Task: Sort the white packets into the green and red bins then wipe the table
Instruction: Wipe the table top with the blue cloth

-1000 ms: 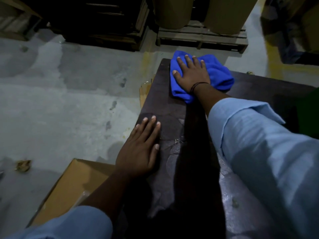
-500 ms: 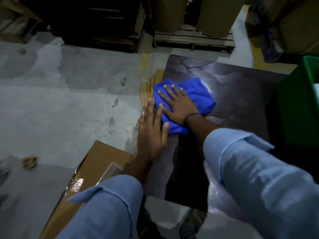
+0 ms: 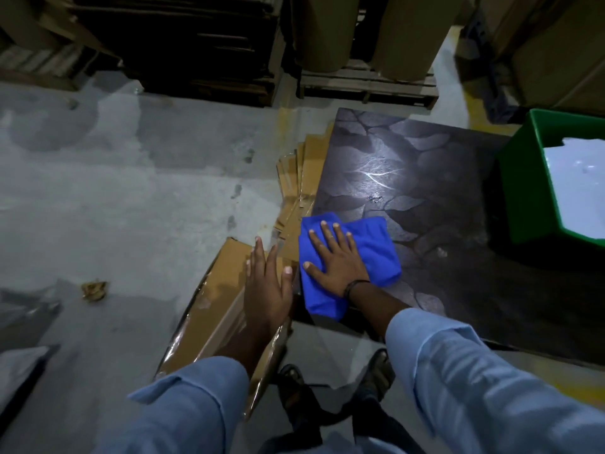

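Note:
A blue cloth (image 3: 376, 253) lies at the near left corner of the dark patterned table (image 3: 409, 178), partly hanging over its front edge. My right hand (image 3: 334, 257) presses flat on the cloth with fingers spread. My left hand (image 3: 266, 283) hovers open just left of the table, over a cardboard box, holding nothing. At the right edge stands the green bin (image 3: 523, 191) with white packets (image 3: 576, 181) inside. The red bin is out of view.
A cardboard box (image 3: 216, 299) wrapped in clear film stands on the floor left of the table, with flat cardboard sheets (image 3: 304, 178) leaning against the table's side. Wooden pallets (image 3: 366, 83) with large rolls stand behind. My feet (image 3: 379, 375) are under the table's front edge.
My right hand has dragged the blue cloth from the table's far left corner toward me to the near left corner. My left hand has slid off the table to its left side.

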`<control>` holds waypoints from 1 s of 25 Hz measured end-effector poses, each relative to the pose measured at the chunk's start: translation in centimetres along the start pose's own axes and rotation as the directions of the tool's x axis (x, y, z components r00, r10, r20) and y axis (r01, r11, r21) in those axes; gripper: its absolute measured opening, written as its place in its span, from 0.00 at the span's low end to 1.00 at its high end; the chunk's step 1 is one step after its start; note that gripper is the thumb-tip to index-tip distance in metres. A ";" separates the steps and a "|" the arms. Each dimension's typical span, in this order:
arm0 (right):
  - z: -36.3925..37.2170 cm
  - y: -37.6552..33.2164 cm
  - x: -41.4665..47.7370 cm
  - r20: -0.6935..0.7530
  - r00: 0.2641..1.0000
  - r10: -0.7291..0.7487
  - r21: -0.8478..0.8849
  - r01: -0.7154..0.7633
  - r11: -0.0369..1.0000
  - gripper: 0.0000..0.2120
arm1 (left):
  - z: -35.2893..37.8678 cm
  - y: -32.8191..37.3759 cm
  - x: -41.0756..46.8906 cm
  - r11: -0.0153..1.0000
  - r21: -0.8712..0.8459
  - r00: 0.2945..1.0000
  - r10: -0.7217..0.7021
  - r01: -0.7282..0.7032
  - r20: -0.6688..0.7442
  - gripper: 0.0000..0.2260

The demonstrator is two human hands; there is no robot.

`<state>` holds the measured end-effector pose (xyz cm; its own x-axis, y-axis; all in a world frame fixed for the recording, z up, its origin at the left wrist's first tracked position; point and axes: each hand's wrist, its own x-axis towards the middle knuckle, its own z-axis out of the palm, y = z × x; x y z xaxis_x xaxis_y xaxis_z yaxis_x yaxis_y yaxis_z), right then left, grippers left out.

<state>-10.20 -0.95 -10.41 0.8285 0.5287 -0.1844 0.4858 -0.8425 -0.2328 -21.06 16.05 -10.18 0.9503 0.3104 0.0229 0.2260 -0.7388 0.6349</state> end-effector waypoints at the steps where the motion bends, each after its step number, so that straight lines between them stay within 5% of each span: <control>1: -0.2 -0.5 -0.8 0.014 1.000 -0.016 0.022 0.016 1.000 0.38 | -0.2 0.0 -0.8 1.000 -0.013 1.000 -0.006 0.007 0.006 0.25; 3: -0.5 -1.3 -2.4 -0.066 0.997 0.030 0.071 -0.026 0.997 0.39 | -0.5 0.1 -2.1 0.999 -0.024 0.999 -0.027 0.027 0.027 0.25; 5: -0.6 -2.5 -4.0 -0.208 0.932 0.298 0.125 -0.277 0.953 0.42 | -0.9 0.2 -3.5 1.000 -0.009 0.998 -0.016 0.017 0.055 0.26; 7: -0.9 -3.6 -5.1 -0.181 0.830 0.527 0.115 -0.514 0.850 0.46 | -1.3 0.4 -4.3 1.000 0.016 0.997 0.017 -0.018 0.070 0.25; 11: -1.4 -4.9 -4.6 -0.010 0.860 0.510 0.089 -0.507 0.857 0.46 | -2.1 1.4 -4.6 1.000 0.004 0.997 -0.009 0.009 0.080 0.25; 14: -2.5 -4.6 -2.8 0.115 0.893 0.436 0.426 -0.441 0.790 0.39 | -3.1 1.4 -4.2 1.000 -0.009 0.999 -0.003 0.003 0.033 0.25; 17: -5.5 -4.3 -1.7 0.145 0.886 0.440 0.660 -0.418 0.624 0.31 | -4.4 1.0 -3.4 1.000 -0.012 1.000 -0.015 0.014 -0.028 0.26; 21: -8.7 -2.8 -0.6 0.233 0.864 0.445 0.961 -0.275 0.030 0.24 | -6.4 0.7 -2.2 0.999 -0.031 0.996 -0.039 0.037 -0.082 0.25; 22: -9.1 -2.3 -0.6 0.235 0.836 0.496 0.954 -0.295 0.046 0.26 | -6.6 0.6 -2.1 0.999 -0.028 0.996 -0.032 0.030 -0.087 0.25; 25: -8.1 -0.5 -2.2 0.068 0.763 0.643 0.509 -0.580 0.635 0.39 | -6.7 -0.1 -2.5 1.000 -0.005 0.996 -0.024 0.024 -0.091 0.25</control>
<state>-10.00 -2.51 -2.19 0.9256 -0.1309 -0.3552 -0.3140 -0.7895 -0.5274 -24.86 19.36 -5.17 0.9213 0.3809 0.0775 0.2472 -0.7280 0.6394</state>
